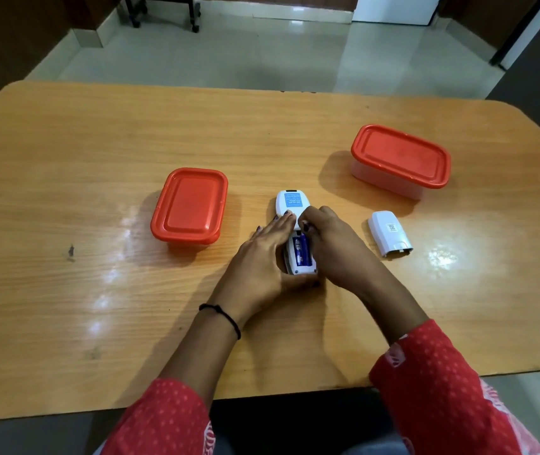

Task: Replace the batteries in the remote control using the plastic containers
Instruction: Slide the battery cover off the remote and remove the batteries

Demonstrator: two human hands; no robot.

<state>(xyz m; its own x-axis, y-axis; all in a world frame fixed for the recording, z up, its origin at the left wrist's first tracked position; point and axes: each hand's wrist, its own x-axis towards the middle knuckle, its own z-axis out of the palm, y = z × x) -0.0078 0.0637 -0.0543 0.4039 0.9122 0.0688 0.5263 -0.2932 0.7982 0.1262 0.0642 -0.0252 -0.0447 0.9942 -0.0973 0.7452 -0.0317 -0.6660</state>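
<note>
Left hand [263,254] steadies white plastic remote [294,224]; right hand [327,244] pinches at blue batteries [302,252]. Back cover [390,233] off; both red-lidded containers [189,205] closed; swap unfinished.

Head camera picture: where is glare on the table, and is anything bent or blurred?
In the head view, glare patches shine on the table left of the hands and near the battery cover; the wide lens bows the table's edges; the right hand looks slightly smeared.
</note>
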